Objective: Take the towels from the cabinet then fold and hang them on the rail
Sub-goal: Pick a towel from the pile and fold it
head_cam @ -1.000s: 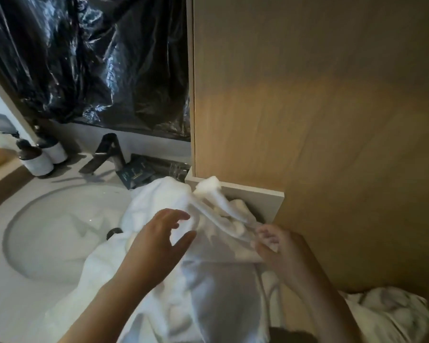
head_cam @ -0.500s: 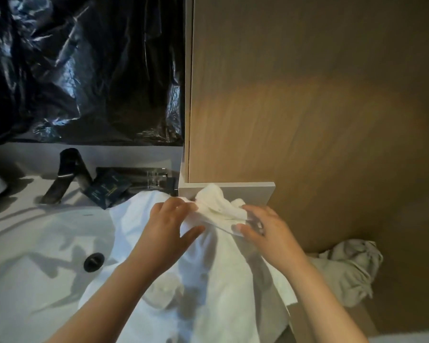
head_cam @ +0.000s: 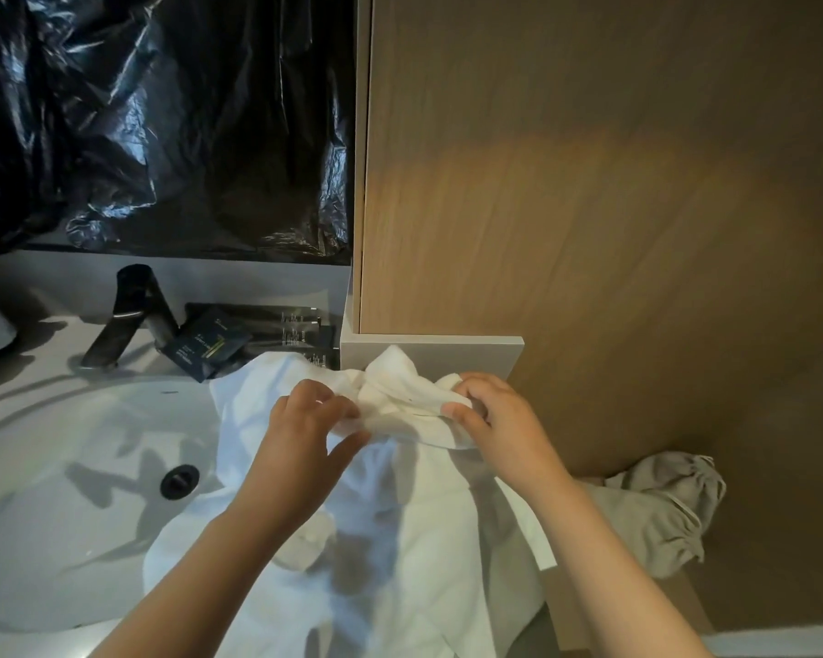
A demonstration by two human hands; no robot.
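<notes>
While both hands meet at the middle of the view, the white towel (head_cam: 400,539) lies under and between them. Its bunched upper edge is caught between the two hands and touches the grey ledge (head_cam: 476,354) at 12 o'clock. The left hand (head_cam: 305,434) pinches this edge with curled fingers and thumb, and the right hand (head_cam: 500,420) grips the same bunch from the 3 o'clock side. The rest of the towel spreads toward 6 o'clock, partly over the rim of the sink (head_cam: 58,467). At 11 o'clock from the left hand, dark sachets (head_cam: 207,346) lie beside the black faucet (head_cam: 129,315); their small print is too fine to read. A grey cloth (head_cam: 661,510) lies crumpled at 4 o'clock from the right hand.
</notes>
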